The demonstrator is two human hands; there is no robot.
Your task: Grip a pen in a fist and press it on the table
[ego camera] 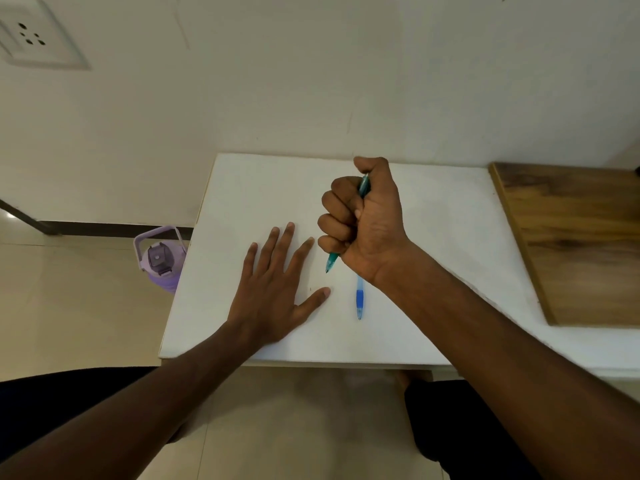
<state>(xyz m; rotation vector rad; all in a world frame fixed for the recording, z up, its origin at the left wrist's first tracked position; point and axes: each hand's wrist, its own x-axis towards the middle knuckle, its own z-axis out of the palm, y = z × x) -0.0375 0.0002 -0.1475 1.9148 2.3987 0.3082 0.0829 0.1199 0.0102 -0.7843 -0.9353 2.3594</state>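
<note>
White table against a plain wall. Right hand fists a teal pen, tip down, mid-table. Left hand lies flat, fingers spread. Blue pen rests nearer the front edge. Pen looks light, stiff, slick; rubber grip zone holds best.

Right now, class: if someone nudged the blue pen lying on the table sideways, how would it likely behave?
The blue pen has a slim round barrel lying flat on the smooth white table, so it would probably roll. It looks like thin plastic, so likely light and stiff. Its darker blue grip band may give fingers some hold. The right hand grips a teal pen fist-style.
</note>
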